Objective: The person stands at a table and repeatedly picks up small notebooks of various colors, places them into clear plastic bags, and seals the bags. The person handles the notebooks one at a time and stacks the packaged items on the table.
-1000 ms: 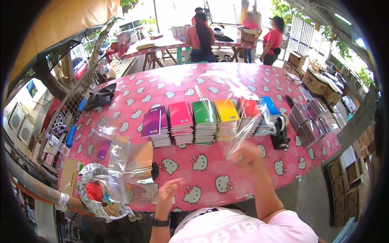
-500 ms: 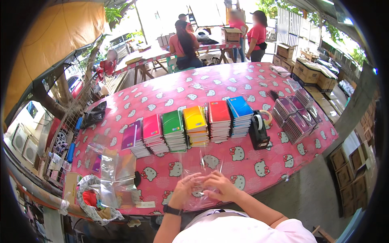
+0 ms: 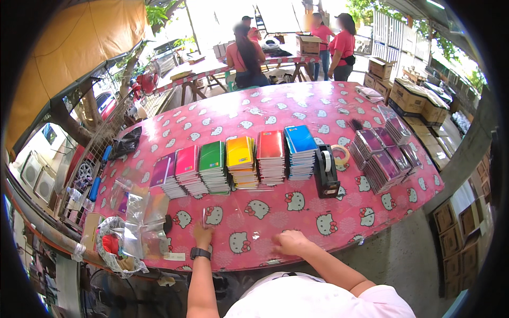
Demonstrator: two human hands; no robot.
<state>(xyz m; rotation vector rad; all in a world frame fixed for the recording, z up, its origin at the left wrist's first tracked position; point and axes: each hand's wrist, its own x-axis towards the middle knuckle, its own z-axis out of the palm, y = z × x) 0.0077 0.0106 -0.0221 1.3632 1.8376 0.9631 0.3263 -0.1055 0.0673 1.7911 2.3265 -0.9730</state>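
Note:
My left hand [image 3: 202, 235], with a dark watch on its wrist, is closed at the near side of the table on the edge of a clear plastic bag [image 3: 225, 216]. The bag is hard to see against the patterned cover; only its glints and faint edges show. My right hand [image 3: 292, 244] is apart from the left, low over the table, its fingers curled in; what they hold, if anything, is hidden. Beyond my hands stands a row of spiral notebook stacks: purple [image 3: 161, 170], pink [image 3: 186, 160], green [image 3: 212, 155], yellow [image 3: 239, 152], red [image 3: 270, 144] and blue [image 3: 300, 139].
Right of the blue stack are a black tape dispenser [image 3: 326, 177] and a tape roll [image 3: 342, 158]. Wrapped notebook bundles [image 3: 384, 159] stand farther right. Plastic sleeves [image 3: 146, 212] and a cloth-lined basket [image 3: 102, 245] lie left. People work at another table [image 3: 212, 74]; cartons [image 3: 405, 98] stand back right.
My hands, together over the clear plastic before, have moved apart, the left one leftward and slightly up, the right one slightly rightward. The view has shifted a little; the notebook stacks stay put.

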